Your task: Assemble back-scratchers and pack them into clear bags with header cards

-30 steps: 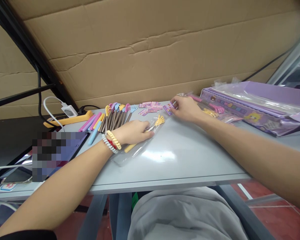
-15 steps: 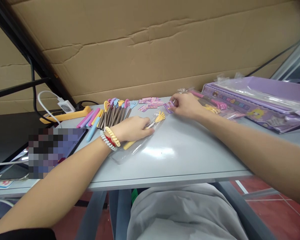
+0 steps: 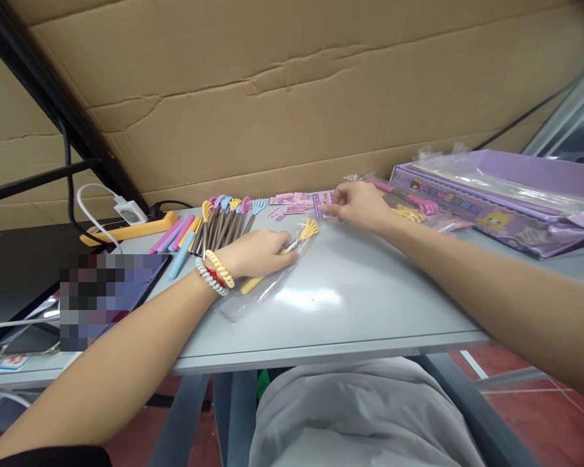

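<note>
My left hand (image 3: 263, 253) is closed on a yellow back scratcher (image 3: 309, 229) with a hand-shaped head, which lies inside a clear plastic bag (image 3: 257, 299) on the table. Its yellow grip end shows below my palm. At the far side of the table, the fingers of my right hand (image 3: 363, 204) pinch a small pink and purple card (image 3: 322, 203). Beside that card is a loose pile of similar cards (image 3: 292, 203). Left of the pile, several back scratchers (image 3: 231, 224) with coloured heads and dark shafts are bunched together.
Coloured tubular handles (image 3: 178, 237) lie near a yellow power strip (image 3: 136, 229) with a white charger. A tablet (image 3: 148, 275) rests at the left. Bagged back scratchers (image 3: 413, 211) lie by an open purple box (image 3: 496, 224) at the right. Cardboard (image 3: 282, 97) stands behind the table.
My right hand has shifted slightly left, and the card at its fingertips now lies beside the pile, more of its face showing. My left hand stays on the bagged back scratcher.
</note>
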Demonstrator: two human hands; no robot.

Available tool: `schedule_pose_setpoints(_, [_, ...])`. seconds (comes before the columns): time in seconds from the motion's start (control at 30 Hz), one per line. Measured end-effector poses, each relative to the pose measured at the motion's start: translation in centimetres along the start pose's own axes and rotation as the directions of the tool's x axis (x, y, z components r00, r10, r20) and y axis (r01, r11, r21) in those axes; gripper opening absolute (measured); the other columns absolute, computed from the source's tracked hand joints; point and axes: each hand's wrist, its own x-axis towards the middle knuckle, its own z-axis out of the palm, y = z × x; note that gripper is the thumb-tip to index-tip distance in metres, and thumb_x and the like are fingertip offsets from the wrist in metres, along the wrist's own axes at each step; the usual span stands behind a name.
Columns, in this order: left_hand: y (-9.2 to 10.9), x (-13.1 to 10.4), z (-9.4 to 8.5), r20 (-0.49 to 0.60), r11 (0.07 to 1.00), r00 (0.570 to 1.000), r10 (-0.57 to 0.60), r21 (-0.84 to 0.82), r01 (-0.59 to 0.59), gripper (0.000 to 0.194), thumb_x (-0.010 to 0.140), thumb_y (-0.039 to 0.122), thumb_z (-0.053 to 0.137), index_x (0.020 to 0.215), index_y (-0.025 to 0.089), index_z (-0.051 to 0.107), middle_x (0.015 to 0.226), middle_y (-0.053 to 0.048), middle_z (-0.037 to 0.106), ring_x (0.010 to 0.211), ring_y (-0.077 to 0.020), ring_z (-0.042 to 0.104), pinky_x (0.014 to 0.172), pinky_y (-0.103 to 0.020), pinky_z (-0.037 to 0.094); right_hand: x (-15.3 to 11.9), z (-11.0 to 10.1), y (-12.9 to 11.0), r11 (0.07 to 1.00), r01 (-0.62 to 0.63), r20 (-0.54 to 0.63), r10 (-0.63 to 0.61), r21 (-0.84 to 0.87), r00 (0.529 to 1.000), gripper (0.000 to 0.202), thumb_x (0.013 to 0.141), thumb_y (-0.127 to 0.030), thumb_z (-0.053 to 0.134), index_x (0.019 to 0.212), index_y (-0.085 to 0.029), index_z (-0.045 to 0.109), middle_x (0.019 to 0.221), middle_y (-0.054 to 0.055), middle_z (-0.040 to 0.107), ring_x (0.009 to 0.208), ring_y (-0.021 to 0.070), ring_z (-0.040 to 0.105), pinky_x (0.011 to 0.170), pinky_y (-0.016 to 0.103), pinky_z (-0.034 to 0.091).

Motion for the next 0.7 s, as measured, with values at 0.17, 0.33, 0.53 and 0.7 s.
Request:
schedule_pose_setpoints(0.17, [0.0,0.0,-0.1,-0.004,1.000,1.000,0.002,-0.006,-0.002,0.039,0.087,0.053,0.033,0.083,0.019,0.052,0.074,-0.005,0.059,0.059,-0.0169,0.050,0.054,-0.030,0.032,0.0,0.3,0.1,0.954,-0.126,0.109,0.100,0.272,0.989,0.028,0.063,-0.029,0.078,0.062,-0.018,0.053,0.047,-0.003,0.055,0.045,0.0111,0.051,0.049,0.025,0.039])
schedule_pose_setpoints(0.33, [0.0,0.0,-0.1,-0.003,1.000,1.000,0.005,-0.005,-0.005,0.039,0.087,0.053,0.034,0.082,0.019,0.052,0.073,-0.005,0.059,0.058,-0.0166,0.049,0.053,-0.030,0.031,0.0,1.0,0.3,0.761,-0.225,0.222,0.109,0.608,0.969,0.034,0.054,-0.024,0.085,0.062,-0.018,0.052,0.060,0.000,0.059,0.056,0.0134,0.059,0.051,0.026,0.050])
schedule_pose_setpoints(0.53, [0.0,-0.1,-0.1,-0.003,1.000,1.000,0.007,-0.017,-0.007,0.039,0.086,0.054,0.035,0.081,0.019,0.051,0.073,-0.005,0.059,0.057,-0.0164,0.049,0.053,-0.029,0.031,0.2,1.1,0.6,0.762,-0.257,0.211,0.161,0.594,0.964,0.039,0.054,-0.026,0.085,0.071,-0.019,0.051,0.060,0.001,0.062,0.047,0.0144,0.058,0.044,0.026,0.047])
schedule_pose_setpoints(0.7, [0.0,-0.1,-0.2,0.008,1.000,1.000,0.005,-0.016,-0.005,0.041,0.086,0.055,0.035,0.084,0.019,0.054,0.074,-0.005,0.060,0.060,-0.0177,0.050,0.054,-0.030,0.031,0.1,0.4,0.3,0.886,-0.239,0.143,0.197,0.398,0.970,0.034,0.057,-0.027,0.082,0.077,-0.018,0.055,0.055,-0.002,0.060,0.043,0.0103,0.049,0.042,0.023,0.036])
